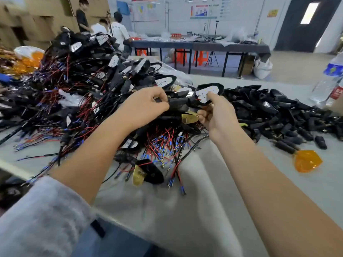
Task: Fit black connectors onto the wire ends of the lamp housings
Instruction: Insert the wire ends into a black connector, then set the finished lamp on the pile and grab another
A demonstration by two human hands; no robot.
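Both hands meet over the middle of a grey worktop (213, 191), holding one lamp housing (206, 92) between them. This housing — a black frame around a white, dotted board — sits just above the near edge of the big heap of housings (78, 76), and it serves here as the landmark.

Just left of it, the left hand (143, 106) has its fingers (159, 96) curled, pinching the black stem that runs out of the housing; whether a connector is already on that stem cannot be told. Just below and right of the housing, the right hand (217, 115) touches the white board with its index finger raised, the other fingers curled loosely beneath; the view does not settle whether they actually grip it.

To the right of the housing lies a spread of loose black connectors (278, 112). Below it, toward the person, red and black wires (163, 147) with blue-sleeved ends fan across the worktop. Farther right and lower, an orange lens (307, 161) lies apart from the rest — and at the far right edge stands a clear water bottle (328, 78).
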